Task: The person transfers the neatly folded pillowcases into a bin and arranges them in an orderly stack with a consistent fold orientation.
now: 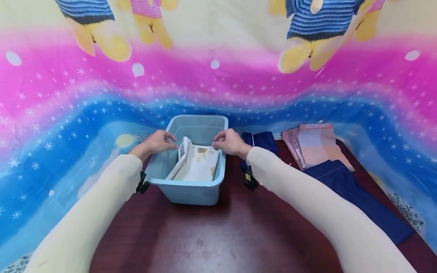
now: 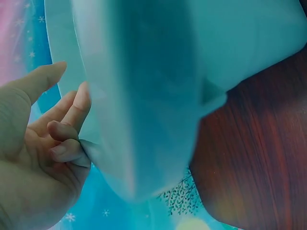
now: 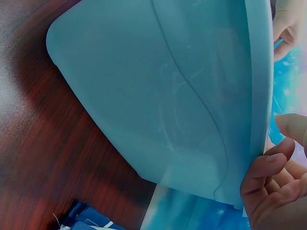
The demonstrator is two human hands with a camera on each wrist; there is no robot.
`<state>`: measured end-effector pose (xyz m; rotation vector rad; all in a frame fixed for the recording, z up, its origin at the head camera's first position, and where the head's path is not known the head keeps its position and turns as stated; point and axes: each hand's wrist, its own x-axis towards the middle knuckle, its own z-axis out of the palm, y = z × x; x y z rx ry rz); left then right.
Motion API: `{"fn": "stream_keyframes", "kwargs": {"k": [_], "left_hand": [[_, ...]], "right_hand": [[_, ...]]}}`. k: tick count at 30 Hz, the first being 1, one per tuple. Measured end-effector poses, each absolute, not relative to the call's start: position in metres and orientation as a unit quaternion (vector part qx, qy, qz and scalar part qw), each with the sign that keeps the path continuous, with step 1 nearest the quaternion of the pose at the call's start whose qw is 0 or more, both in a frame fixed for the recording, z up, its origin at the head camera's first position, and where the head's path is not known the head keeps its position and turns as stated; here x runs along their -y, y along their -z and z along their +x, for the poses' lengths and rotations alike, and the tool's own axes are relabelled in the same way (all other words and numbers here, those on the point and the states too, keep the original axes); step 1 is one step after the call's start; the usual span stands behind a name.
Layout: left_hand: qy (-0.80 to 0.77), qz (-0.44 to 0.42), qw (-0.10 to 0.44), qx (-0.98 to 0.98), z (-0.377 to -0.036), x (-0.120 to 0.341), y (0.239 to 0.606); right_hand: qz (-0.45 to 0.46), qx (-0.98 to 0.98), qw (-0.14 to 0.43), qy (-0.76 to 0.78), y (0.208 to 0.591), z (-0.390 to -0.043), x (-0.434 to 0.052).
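Note:
A grey-blue plastic bin (image 1: 192, 192) stands on the table with a folded white cloth (image 1: 199, 167) with a yellowish flower pattern inside. Part of that cloth stands upright along its left side. Over the left rim is my left hand (image 1: 156, 143), its fingers loosely bent with nothing between them. My right hand (image 1: 231, 142) is at the right rim, thumb and fingers apart above the cloth's far right corner. In the left wrist view the fingers (image 2: 76, 112) lie beside the bin's rim. The right wrist view shows bent fingers (image 3: 268, 167) right at the rim.
Right of the bin lies a folded navy cloth (image 1: 263, 141). Farther right are a folded pink checked cloth (image 1: 319, 142) and navy fabric (image 1: 358, 197), partly behind my right sleeve. The dark red-brown table (image 1: 205, 235) is bordered by a patterned curtain (image 1: 218, 87).

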<state>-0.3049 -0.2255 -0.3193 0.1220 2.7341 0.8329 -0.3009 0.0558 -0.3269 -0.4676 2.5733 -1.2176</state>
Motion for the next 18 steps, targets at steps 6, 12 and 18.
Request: {"fn": "stream_keyframes", "kwargs": {"k": [6, 12, 18], "left_hand": [[-0.307, 0.04, 0.142, -0.94, -0.3, 0.225, 0.32], [-0.327, 0.055, 0.135, -0.934, -0.297, 0.226, 0.318], [-0.353, 0.064, 0.122, -0.925, -0.292, 0.228, 0.312]], "right_hand": [[-0.162, -0.88, 0.125, 0.428, 0.331, -0.3, -0.056], [-0.164, -0.864, 0.133, 0.458, 0.335, -0.3, -0.06], [-0.159, -0.841, 0.158, 0.493, 0.332, -0.299, -0.066]]}}
